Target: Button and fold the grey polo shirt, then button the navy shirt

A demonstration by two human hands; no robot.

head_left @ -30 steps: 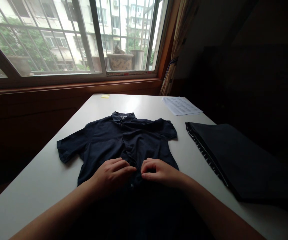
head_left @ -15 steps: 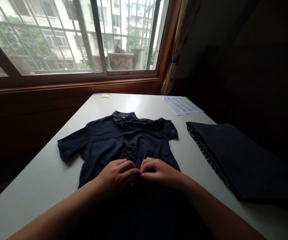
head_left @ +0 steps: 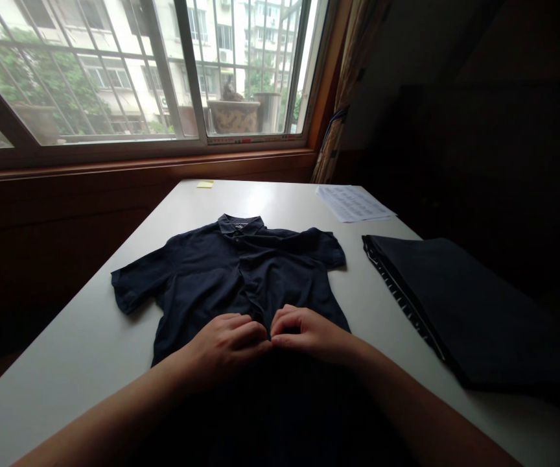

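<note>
A dark navy short-sleeved shirt (head_left: 202,272) lies spread on the white table (head_left: 90,337), its collar toward the window. Both hands meet at the front placket in the lower part of the shirt. My left hand (head_left: 234,340) is closed, fingers curled down on the cloth beside the placket. My right hand (head_left: 304,331) pinches the placket edge with thumb and forefinger, right against the left fingertips. Whatever button or buttonhole lies between the fingertips is hidden. The shirt's bottom part fades into deep shadow.
A dark folder-like flat item (head_left: 465,305) with a row of pale marks along its edge lies at the right. Printed papers (head_left: 355,203) rest at the far right corner, a yellow sticky note (head_left: 205,184) at the far left. Beyond the table is a barred window (head_left: 115,71).
My left hand has moved slightly right, closing the gap to my right hand, and its fingers have curled in. A button visible earlier below the hands is now covered. The shirt stays in place.
</note>
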